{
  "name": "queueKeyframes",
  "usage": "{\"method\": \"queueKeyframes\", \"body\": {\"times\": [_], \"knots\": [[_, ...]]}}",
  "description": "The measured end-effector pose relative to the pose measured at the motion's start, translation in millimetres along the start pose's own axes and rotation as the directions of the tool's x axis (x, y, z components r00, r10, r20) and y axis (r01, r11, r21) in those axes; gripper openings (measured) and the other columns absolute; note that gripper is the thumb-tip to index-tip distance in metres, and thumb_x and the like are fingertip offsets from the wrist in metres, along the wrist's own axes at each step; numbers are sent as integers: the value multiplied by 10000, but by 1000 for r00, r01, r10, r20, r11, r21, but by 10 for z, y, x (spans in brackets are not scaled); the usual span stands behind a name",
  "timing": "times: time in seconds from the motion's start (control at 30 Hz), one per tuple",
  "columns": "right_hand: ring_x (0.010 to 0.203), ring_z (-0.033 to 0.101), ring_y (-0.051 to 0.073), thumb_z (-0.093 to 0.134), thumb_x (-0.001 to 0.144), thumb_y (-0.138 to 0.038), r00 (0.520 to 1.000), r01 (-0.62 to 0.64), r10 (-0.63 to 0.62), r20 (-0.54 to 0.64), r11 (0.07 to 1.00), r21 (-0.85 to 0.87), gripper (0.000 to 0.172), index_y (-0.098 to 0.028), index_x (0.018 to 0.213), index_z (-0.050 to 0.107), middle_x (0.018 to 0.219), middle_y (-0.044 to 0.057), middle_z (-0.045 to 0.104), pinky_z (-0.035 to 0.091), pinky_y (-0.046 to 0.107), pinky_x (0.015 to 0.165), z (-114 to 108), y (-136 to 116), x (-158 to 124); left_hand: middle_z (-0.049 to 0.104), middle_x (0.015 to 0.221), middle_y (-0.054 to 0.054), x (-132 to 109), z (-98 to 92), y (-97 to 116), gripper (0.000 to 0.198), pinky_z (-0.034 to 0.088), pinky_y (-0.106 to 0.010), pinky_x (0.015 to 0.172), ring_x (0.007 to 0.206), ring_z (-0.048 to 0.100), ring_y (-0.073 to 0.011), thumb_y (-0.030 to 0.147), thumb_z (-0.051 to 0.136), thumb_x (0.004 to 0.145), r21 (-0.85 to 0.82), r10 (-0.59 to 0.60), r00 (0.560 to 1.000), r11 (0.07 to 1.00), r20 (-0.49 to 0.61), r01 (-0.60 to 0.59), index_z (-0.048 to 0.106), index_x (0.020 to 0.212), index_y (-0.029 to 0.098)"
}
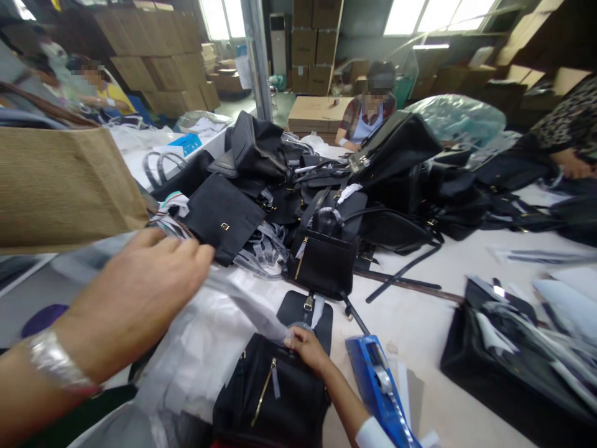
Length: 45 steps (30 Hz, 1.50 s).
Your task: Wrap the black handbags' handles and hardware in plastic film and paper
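The left hand is big and close at the left, with a shiny silver band on the wrist. Its fingers are pressed together and bent down over the top of a clear plastic bag. The picture is blurry there, so I think the fingers are holding the plastic, but the tips are hidden. A strip of the plastic runs tight from these fingers down to the right hand.

The right hand is lower, in the middle, with a white sleeve on the arm. Its fingers are close together and pinch the edge of the plastic. They sit right on the top edge of a black bag with a gold zipper. This bag lies on the table, at the bottom, just under the right hand. The plastic lies to its left and touches it.

A blue tape holder lies just beside the right arm. A big pile of black bags is farther back on the table. A tan woven bag is at the left, above the left hand. Another person sits across the table.
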State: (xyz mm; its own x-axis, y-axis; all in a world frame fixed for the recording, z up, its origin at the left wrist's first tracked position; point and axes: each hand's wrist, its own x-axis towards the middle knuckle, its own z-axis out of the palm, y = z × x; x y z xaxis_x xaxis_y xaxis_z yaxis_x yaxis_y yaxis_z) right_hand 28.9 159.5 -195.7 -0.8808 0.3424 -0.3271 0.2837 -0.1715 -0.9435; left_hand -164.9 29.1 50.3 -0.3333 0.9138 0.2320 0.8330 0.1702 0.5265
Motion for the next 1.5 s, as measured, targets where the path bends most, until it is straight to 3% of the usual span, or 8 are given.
{"method": "queueKeyframes", "body": {"times": [0.27, 0.37, 0.43, 0.53, 0.8, 1.07, 1.3, 1.5], "knots": [[659, 517, 148, 648, 714, -460, 995, -7, 30, -96, 973, 229, 302, -174, 811, 640, 723, -5, 594, 399, 260, 654, -42, 47, -54, 344, 1476, -99, 1472, 363, 526, 513, 163, -584, 1110, 1401, 202, -300, 313, 551, 863, 147, 385, 903, 921, -194, -361, 376, 1343, 265], [642, 510, 142, 672, 698, -477, 993, 4, 30, -113, 955, 296, 318, -180, 811, 654, 719, -5, 602, 396, 257, 647, -83, 20, -80, 302, 1476, -176, 1184, 703, 148, 632, 203, -533, 1118, 1373, 261, -304, 283, 593, 831, -199, 12, 961, 978, -276, -69, 310, 1387, 183], [637, 511, 140, 672, 706, -477, 993, 7, 33, -114, 943, 332, 319, -184, 830, 662, 728, -2, 610, 402, 257, 645, -113, -10, -91, 411, 1401, -160, 756, 1035, -170, 568, 297, -526, 1070, 1281, 413, -276, 329, 555, 848, -578, -355, 933, 750, 58, 321, 333, 1358, 212], [664, 536, 152, 677, 706, -474, 993, -8, 48, -104, 935, 355, 332, -187, 873, 674, 774, 13, 635, 428, 271, 662, -145, -34, -81, 562, 1264, -182, 180, 1516, -480, 526, 441, -504, 942, 1131, 560, -292, 320, 624, 783, -645, -286, 855, 566, 432, 514, 468, 1263, 174], [642, 552, 164, 625, 741, -484, 953, -9, 82, -292, 971, 240, 309, -179, 785, 650, 696, 9, 626, 444, 280, 640, -122, -60, -89, 698, 958, -61, 203, 2008, -470, 386, 506, -350, 767, 888, 643, -222, 260, 730, 658, -709, 25, 738, 299, 675, 639, 633, 1021, 171], [726, 588, 171, 544, 824, -389, 852, 30, 62, -519, 985, 167, 202, -195, 855, 587, 749, 9, 633, 449, 277, 712, -168, -74, -331, 652, 856, -22, 86, 2091, -584, 211, 426, -286, 777, 819, 595, -162, 284, 621, 781, -726, -126, 771, 270, 624, 632, 578, 952, 168], [806, 613, 194, 526, 835, -322, 872, -34, 1, -490, 998, -58, 138, -221, 888, 603, 844, 16, 669, 444, 284, 745, -125, -86, -364, 676, 954, -29, 114, 2115, -483, 615, 440, -276, 764, 844, 611, -180, 227, 788, 594, -713, -199, 753, 241, 627, 658, 556, 1163, 199], [736, 572, 165, 559, 816, -378, 848, -30, 101, -520, 989, 142, 192, -190, 817, 595, 775, -2, 641, 411, 237, 656, -136, -22, -406, 464, 483, 74, 101, 2337, -503, 346, 336, -210, 442, 404, 415, -78, 495, 620, 750, -657, -434, 650, 160, 624, 737, 613, 762, 150]]}}
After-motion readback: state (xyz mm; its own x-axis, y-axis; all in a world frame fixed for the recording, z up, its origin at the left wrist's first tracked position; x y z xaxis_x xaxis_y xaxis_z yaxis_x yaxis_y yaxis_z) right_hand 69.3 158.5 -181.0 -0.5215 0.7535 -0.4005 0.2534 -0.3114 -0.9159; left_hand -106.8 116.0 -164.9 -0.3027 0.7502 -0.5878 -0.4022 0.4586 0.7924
